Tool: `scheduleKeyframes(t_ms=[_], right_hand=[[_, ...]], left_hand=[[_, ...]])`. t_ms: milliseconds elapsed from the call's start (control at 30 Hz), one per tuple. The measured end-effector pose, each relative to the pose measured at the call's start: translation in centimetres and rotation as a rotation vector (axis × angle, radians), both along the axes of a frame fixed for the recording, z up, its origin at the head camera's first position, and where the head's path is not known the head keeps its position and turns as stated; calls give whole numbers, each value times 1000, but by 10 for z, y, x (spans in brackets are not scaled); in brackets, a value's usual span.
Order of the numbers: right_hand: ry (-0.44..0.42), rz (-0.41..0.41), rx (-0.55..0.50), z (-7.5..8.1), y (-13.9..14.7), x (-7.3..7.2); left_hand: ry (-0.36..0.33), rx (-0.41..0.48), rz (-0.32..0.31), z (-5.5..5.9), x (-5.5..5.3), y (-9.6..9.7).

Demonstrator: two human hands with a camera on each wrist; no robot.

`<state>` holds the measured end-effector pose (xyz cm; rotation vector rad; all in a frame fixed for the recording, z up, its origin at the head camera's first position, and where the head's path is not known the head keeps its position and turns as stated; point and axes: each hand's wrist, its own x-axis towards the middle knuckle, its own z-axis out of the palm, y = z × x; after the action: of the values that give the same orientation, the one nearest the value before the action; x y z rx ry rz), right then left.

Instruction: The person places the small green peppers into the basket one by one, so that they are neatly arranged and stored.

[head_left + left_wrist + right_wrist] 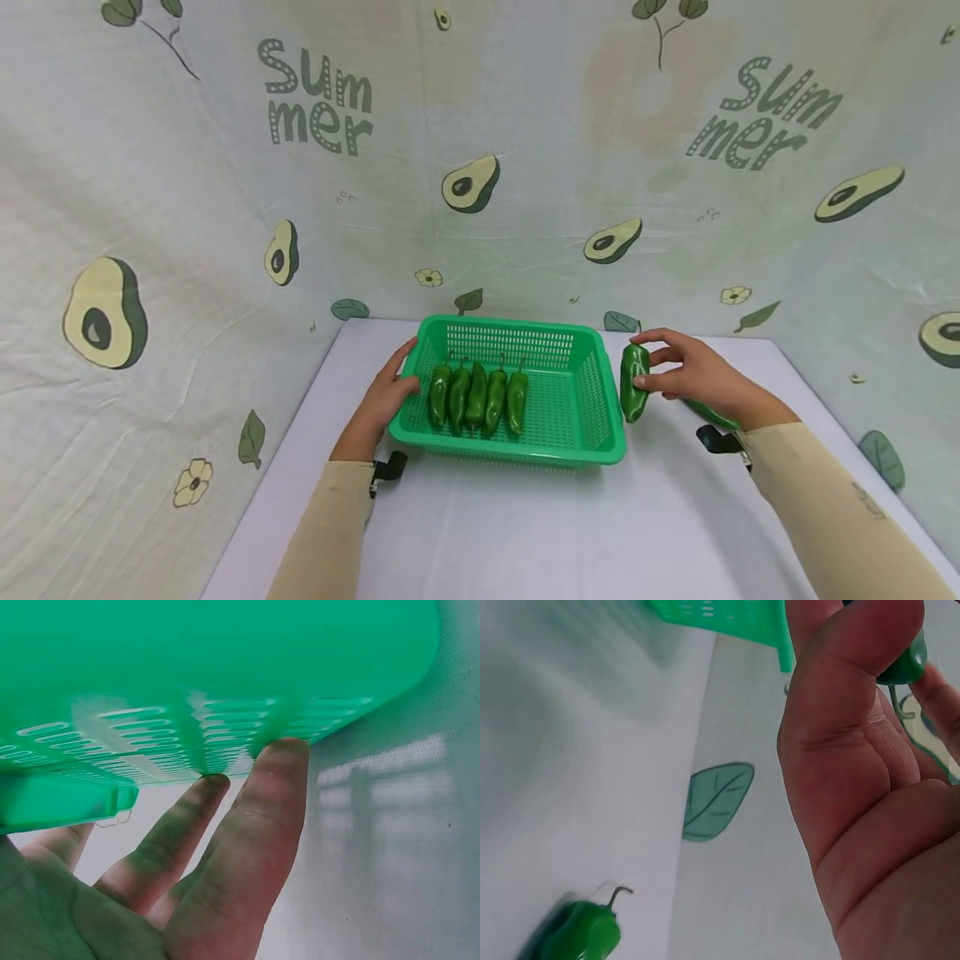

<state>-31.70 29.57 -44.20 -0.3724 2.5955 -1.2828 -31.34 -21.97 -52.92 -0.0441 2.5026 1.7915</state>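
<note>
A green plastic basket (pixel 551 408) with slotted walls stands on the table. Several green chili peppers (pixel 477 396) lie side by side in its left half, stems pointing away. My left hand (pixel 378 408) grips the basket's left edge, thumb at the rim; in the left wrist view its fingers (pixel 259 817) touch the outer wall. Just outside the basket's right rim, my right hand (pixel 690 371) pinches another green chili pepper (pixel 631 398) between thumb and fingers, stem up. In the right wrist view the hand hides most of this pepper.
One more green chili pepper (pixel 712 414) lies on the white table (pixel 495 525) beneath my right wrist, partly hidden in the head view. A cloth (pixel 525 267) printed with avocados and leaves hangs behind and beside the table.
</note>
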Motion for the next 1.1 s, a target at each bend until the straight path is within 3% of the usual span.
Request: scheduleKeyframes(t_ms=[400,900,1100], right_hand=[[-21,76,-16,18,-48,-29],[-48,202,-47,14,-124,-52],[-21,238,22,1,-146,-57]], left_hand=[[6,11,-1,0,1,-1],[4,16,4,2,0,-1],[0,-1,10,1,1,0]])
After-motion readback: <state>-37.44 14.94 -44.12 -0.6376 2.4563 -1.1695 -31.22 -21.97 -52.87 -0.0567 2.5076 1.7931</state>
